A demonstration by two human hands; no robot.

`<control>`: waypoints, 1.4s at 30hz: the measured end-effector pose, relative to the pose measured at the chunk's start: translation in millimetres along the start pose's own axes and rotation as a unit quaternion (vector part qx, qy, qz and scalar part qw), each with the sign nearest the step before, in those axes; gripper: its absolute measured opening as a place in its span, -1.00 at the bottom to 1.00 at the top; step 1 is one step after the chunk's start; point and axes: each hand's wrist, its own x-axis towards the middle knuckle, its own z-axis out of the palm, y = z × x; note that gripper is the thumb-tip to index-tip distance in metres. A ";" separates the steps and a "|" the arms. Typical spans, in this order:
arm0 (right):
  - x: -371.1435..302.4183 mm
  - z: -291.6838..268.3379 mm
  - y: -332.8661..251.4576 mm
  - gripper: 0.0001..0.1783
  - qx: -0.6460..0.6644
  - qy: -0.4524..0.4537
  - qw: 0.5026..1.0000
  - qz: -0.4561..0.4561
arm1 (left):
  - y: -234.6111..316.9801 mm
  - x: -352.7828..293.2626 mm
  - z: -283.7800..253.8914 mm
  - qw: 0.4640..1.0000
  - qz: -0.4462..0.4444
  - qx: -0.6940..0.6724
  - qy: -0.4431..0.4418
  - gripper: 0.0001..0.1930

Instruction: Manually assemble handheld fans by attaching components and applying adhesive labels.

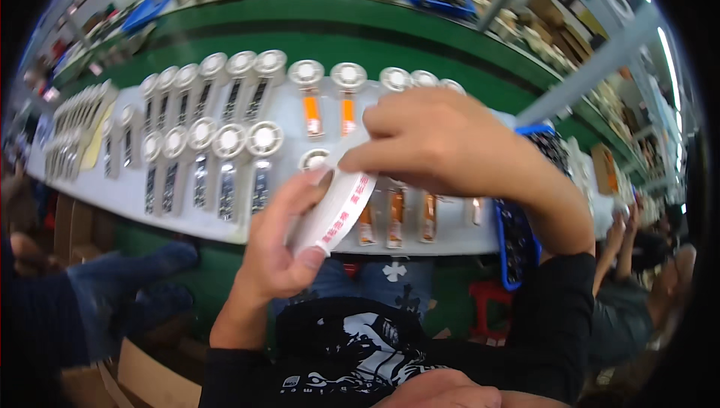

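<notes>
My left hand (271,239) is wrapped round a roll of white tape (339,213) with red print along its outer face. Over the roll's upper edge bends my right hand (431,142), its thumb and forefinger pinched on the tape; the exact spot under the fingertips is hidden. Beneath both hands, on the white table (289,232), lie rows of white round-headed parts with long handles, like handheld fan shells. Just beyond my hands, one fan shell (306,74) has an orange block (312,112) in its handle. My right hand and forearm cover several others.
More fan shells (229,142) with dark handle insides stand in rows to the left. A blue tray (514,247) of small dark parts sits beside my right forearm. Past the table runs a green conveyor (225,33). A co-worker's arms (619,235) show at the right; a red stool (487,307) is below.
</notes>
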 end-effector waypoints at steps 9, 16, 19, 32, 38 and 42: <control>-169.0 -51.2 120.6 -0.74 -0.219 0.044 0.907 0.357 | -13.7 10.5 4.9 0.978 0.050 -0.074 0.187 -0.36; -219.8 7.4 157.0 -0.74 -0.251 -0.053 0.837 0.483 | -15.2 1.8 10.7 0.996 0.073 0.027 0.037 -0.49; -233.2 -5.2 149.7 -0.69 -0.209 -0.077 0.847 0.483 | -13.6 -1.7 11.6 0.996 0.076 0.045 0.013 -0.57; -143.6 21.6 -77.2 -0.38 0.594 0.348 0.588 0.424 | -19.3 -9.8 41.3 0.996 0.000 -0.088 -0.001 -0.57; -115.1 61.4 -103.5 -0.30 0.683 0.311 0.540 0.380 | -8.6 16.2 76.0 0.948 -0.083 -0.308 0.010 -0.41; -81.0 92.7 -117.4 -0.24 0.587 0.285 0.673 0.347 | 2.7 39.2 82.2 0.890 -0.139 -0.427 0.075 -0.21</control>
